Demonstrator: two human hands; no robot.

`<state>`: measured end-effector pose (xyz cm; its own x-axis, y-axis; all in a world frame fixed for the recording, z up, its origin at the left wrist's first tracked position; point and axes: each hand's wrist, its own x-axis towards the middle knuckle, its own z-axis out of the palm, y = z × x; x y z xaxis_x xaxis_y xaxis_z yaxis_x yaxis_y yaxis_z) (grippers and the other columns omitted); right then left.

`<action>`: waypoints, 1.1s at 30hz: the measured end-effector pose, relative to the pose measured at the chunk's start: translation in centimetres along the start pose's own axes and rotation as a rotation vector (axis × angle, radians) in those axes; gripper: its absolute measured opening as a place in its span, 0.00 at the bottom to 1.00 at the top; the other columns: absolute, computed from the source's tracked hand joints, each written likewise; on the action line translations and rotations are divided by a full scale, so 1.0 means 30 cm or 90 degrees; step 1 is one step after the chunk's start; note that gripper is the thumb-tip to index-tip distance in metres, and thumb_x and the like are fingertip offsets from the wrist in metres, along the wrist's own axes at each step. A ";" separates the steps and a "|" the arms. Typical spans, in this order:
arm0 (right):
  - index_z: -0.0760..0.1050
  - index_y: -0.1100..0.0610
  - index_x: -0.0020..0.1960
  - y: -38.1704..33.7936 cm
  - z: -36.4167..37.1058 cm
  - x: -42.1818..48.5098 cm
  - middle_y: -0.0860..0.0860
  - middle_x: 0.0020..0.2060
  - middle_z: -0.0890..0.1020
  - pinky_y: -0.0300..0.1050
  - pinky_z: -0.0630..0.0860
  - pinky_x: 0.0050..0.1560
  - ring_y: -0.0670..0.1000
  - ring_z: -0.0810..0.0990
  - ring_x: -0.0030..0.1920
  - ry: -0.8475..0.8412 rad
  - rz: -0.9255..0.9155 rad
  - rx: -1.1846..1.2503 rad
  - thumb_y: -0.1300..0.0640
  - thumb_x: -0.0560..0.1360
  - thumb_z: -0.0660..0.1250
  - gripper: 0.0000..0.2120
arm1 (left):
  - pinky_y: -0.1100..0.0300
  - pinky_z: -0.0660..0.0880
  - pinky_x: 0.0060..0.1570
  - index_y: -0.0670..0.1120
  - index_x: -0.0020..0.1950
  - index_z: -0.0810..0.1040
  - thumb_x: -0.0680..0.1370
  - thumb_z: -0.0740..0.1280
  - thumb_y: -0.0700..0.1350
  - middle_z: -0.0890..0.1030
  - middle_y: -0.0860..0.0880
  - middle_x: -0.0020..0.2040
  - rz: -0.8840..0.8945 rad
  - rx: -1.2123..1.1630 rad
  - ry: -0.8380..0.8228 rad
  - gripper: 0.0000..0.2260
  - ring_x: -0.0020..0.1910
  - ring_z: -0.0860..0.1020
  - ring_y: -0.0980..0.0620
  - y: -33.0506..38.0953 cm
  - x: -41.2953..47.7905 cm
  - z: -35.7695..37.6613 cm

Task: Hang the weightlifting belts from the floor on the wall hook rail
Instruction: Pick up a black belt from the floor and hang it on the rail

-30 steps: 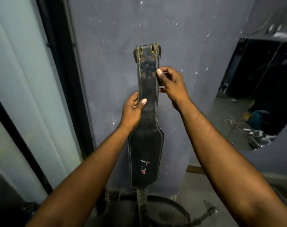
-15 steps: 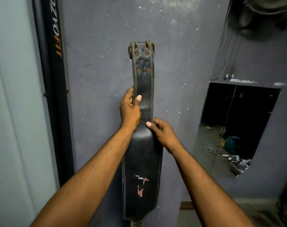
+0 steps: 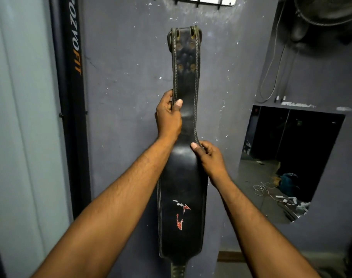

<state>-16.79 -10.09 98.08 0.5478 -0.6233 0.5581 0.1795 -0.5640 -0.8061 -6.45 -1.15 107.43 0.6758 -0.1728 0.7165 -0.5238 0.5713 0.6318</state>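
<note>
A: Where is the belt (image 3: 184,177) right now?

B: You hold it upright in front of the grey wall (image 3: 127,97), buckle end at the top, wide back panel with its red and white emblem low between your forearms. Its top sits below the hook rail (image 3: 201,1), apart from the hooks.

A: And your hands?

B: Your left hand (image 3: 168,117) is closed on the narrow strap's left edge, thumb pressed across the front. Your right hand (image 3: 210,157) grips the right edge lower down, where the strap widens, thumb on the leather.

A: What's around you?

B: A black post with orange lettering (image 3: 75,57) stands to your left. An opening (image 3: 291,157) in the wall on your right shows a cluttered floor.
</note>
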 end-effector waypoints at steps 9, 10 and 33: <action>0.80 0.60 0.58 0.113 -0.148 -0.111 0.57 0.52 0.86 0.60 0.81 0.59 0.60 0.85 0.55 -0.038 0.054 0.161 0.57 0.77 0.71 0.11 | 0.55 0.78 0.56 0.43 0.63 0.77 0.77 0.64 0.34 0.84 0.44 0.53 0.002 -0.041 0.046 0.15 0.49 0.82 0.52 0.071 0.014 0.121; 0.80 0.59 0.58 0.112 -0.160 -0.107 0.57 0.52 0.86 0.59 0.81 0.58 0.60 0.85 0.54 -0.033 0.058 0.167 0.56 0.77 0.71 0.11 | 0.55 0.78 0.56 0.42 0.63 0.77 0.77 0.64 0.34 0.84 0.44 0.53 0.007 -0.042 0.041 0.15 0.49 0.82 0.52 0.076 0.010 0.138; 0.79 0.50 0.55 0.214 -0.176 -0.237 0.51 0.52 0.86 0.56 0.80 0.60 0.51 0.85 0.53 -0.105 0.124 0.024 0.49 0.79 0.68 0.08 | 0.56 0.80 0.56 0.44 0.64 0.78 0.78 0.64 0.36 0.84 0.47 0.53 0.008 0.006 0.050 0.14 0.52 0.83 0.51 0.213 0.041 0.178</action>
<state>-23.86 -12.14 89.97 0.7009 -0.6191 0.3542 0.0863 -0.4194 -0.9037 -11.74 -2.00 113.91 0.7079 -0.1024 0.6989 -0.5364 0.5658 0.6262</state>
